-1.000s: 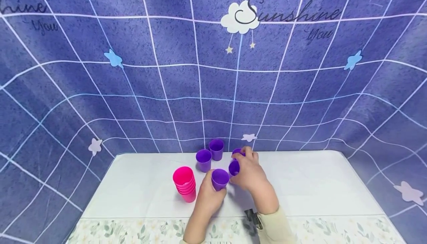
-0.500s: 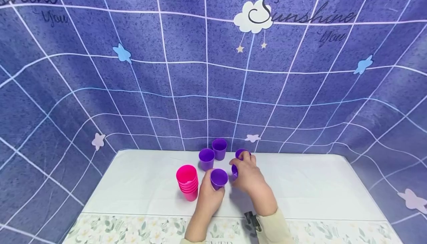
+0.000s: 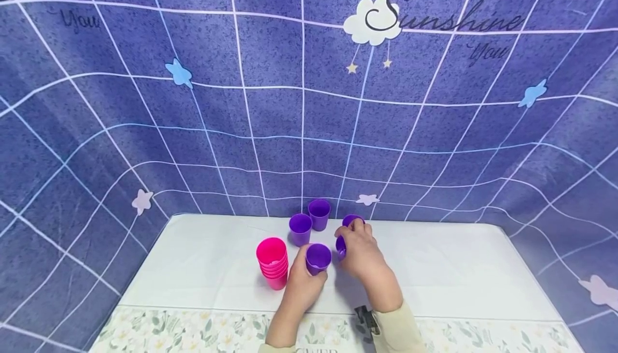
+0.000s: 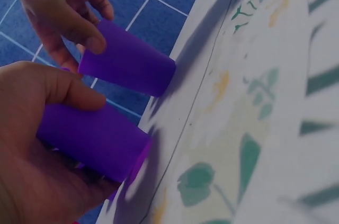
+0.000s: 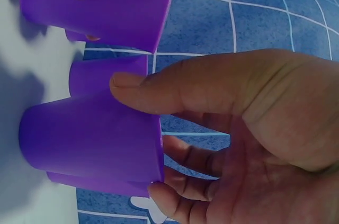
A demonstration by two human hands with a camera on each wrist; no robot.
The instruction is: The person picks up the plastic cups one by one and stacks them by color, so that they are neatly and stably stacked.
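My left hand (image 3: 303, 284) grips a purple cup (image 3: 316, 268), its thumb and fingers around the side and the mouth upward. Just to the right, my right hand (image 3: 363, 251) holds another purple cup (image 5: 90, 134) near the rim, thumb on the near side and fingers across the mouth. The left wrist view has both cups side by side, the left-hand one (image 4: 95, 134) nearer. Behind the right hand stands a purple cup (image 3: 352, 219), partly covered by the fingers. Two more purple cups, one in front (image 3: 300, 230) and one behind (image 3: 319, 215), stand farther back.
A nested stack of pink cups (image 3: 273, 264) stands left of my left hand. The white table (image 3: 449, 267) has a floral strip (image 3: 193, 331) along its front. A blue gridded cloth (image 3: 270, 111) hangs at the back and sides. A dark clip-like object (image 3: 364, 315) lies by the right sleeve.
The head view has shifted a little, so the wall and standing cups appear farther right. Both hands keep their holds; the two held cups look slightly farther apart.
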